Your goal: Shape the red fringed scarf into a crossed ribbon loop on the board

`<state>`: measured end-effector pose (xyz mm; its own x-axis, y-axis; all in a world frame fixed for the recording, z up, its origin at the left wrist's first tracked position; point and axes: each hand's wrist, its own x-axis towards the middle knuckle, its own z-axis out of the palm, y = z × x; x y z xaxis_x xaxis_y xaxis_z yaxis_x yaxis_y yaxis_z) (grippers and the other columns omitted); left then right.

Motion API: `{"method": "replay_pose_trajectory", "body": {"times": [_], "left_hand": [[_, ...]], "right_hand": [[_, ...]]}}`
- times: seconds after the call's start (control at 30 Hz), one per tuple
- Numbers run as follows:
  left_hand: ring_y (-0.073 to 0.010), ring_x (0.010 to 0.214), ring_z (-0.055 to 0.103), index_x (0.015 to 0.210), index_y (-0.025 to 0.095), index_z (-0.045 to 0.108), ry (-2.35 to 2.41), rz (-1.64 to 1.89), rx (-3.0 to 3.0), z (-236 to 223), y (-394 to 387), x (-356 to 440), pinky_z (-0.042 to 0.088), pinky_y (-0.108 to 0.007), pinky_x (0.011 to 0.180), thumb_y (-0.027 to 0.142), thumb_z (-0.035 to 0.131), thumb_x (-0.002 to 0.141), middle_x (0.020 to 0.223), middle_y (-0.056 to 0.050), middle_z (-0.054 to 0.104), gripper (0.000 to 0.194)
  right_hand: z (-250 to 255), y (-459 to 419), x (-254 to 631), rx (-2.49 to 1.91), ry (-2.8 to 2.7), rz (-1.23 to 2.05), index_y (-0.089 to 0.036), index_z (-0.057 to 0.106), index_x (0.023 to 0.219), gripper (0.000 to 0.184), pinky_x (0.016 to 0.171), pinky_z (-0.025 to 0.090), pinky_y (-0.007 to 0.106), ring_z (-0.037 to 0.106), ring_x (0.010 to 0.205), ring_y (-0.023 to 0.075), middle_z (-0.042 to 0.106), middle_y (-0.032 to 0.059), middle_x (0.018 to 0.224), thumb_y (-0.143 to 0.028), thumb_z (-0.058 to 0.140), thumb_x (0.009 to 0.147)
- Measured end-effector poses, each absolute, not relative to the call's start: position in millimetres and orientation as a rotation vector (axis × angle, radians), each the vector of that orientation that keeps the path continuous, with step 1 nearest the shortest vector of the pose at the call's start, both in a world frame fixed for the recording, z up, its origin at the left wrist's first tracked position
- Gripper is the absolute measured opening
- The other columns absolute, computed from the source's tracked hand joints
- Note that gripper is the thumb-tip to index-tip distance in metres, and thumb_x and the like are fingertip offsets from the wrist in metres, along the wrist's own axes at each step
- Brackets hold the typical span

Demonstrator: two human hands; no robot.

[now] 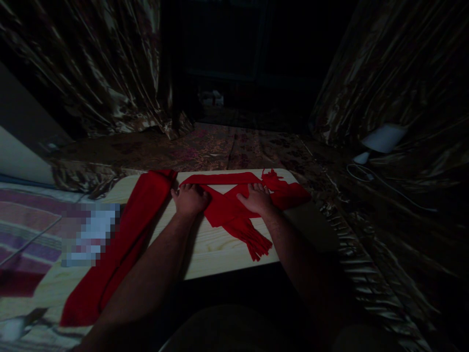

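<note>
A red scarf with fringed ends lies on a pale wooden table. It is looped so that its two sides cross in the middle, and a triangle of bare wood shows inside the loop. My left hand rests palm down on the scarf's left side, fingers stretched out. On its right side my right hand lies flat, thumb spread away from the fingers. One fringe points toward me; another sits at the far right. Left of my left arm, a second long red cloth lies folded lengthwise, hanging over the near edge.
A blurred-out pale item lies by the left red cloth. Striped bedding is at the left. Patterned drapes hang on both sides. A white lamp with a cord stands at the right. The room is dim.
</note>
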<state>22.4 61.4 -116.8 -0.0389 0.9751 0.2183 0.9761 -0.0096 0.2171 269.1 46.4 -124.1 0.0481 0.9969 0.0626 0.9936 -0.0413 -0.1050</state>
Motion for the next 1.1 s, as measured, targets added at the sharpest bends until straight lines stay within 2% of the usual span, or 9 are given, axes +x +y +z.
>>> {"method": "replay_pose_trajectory", "body": {"times": [0.27,0.47,0.63,0.9,1.0,1.1], "left_hand": [[-0.0407,0.135,0.042,0.125,0.017,0.065,-2.173,-0.513,-2.143,-115.1,56.7,24.1,0.014,-0.071,0.115,0.049,0.041,0.089,0.137,-0.021,0.059,0.054],[-0.0397,0.140,0.038,0.134,0.016,0.056,-2.226,-0.476,-2.157,-120.0,61.2,24.7,0.018,-0.071,0.113,0.053,0.038,0.090,0.144,-0.022,0.053,0.061],[-0.0402,0.135,0.044,0.125,0.019,0.061,-2.276,-0.365,-2.318,-121.8,69.0,17.6,0.026,-0.072,0.107,0.059,0.032,0.092,0.142,-0.021,0.055,0.059],[-0.0392,0.137,0.042,0.126,0.020,0.060,-2.206,-0.418,-2.336,-125.4,70.7,15.6,0.023,-0.069,0.111,0.060,0.035,0.093,0.143,-0.019,0.055,0.058],[-0.0376,0.136,0.044,0.124,0.021,0.061,-2.163,-0.438,-2.365,-127.1,72.5,14.3,0.025,-0.067,0.112,0.059,0.036,0.093,0.142,-0.019,0.057,0.055],[-0.0355,0.130,0.051,0.114,0.021,0.066,-2.114,-0.489,-2.363,-123.7,71.4,12.3,0.030,-0.064,0.110,0.055,0.039,0.093,0.134,-0.017,0.063,0.048]], "right_hand": [[-124.9,46.3,269.5,-2.171,-2.096,0.067,-0.006,0.040,0.152,0.086,0.117,0.019,0.050,0.034,0.142,0.0355,0.044,0.0231,0.152,-0.068,0.035,0.092],[-124.8,45.5,267.6,-2.201,-2.024,0.062,-0.003,0.032,0.155,0.091,0.119,0.016,0.050,0.026,0.148,0.0368,0.031,0.0237,0.160,-0.068,0.036,0.092],[-121.5,44.3,268.6,-2.205,-2.061,0.078,-0.003,0.043,0.149,0.087,0.117,0.020,0.048,0.036,0.141,0.0354,0.046,0.0243,0.151,-0.069,0.034,0.092],[-115.5,35.3,261.0,-2.261,-1.954,-0.064,-0.002,0.055,0.138,0.082,0.110,0.028,0.052,0.046,0.131,0.0384,0.056,0.0283,0.139,-0.066,0.040,0.090],[-112.1,31.9,260.4,-2.240,-1.941,-0.110,-0.003,0.063,0.129,0.073,0.105,0.034,0.049,0.053,0.123,0.0376,0.063,0.0272,0.129,-0.063,0.044,0.090],[-107.0,29.3,262.6,-2.196,-1.955,-0.138,-0.007,0.068,0.121,0.058,0.100,0.039,0.045,0.058,0.114,0.0343,0.068,0.0232,0.120,-0.052,0.043,0.093]]}}
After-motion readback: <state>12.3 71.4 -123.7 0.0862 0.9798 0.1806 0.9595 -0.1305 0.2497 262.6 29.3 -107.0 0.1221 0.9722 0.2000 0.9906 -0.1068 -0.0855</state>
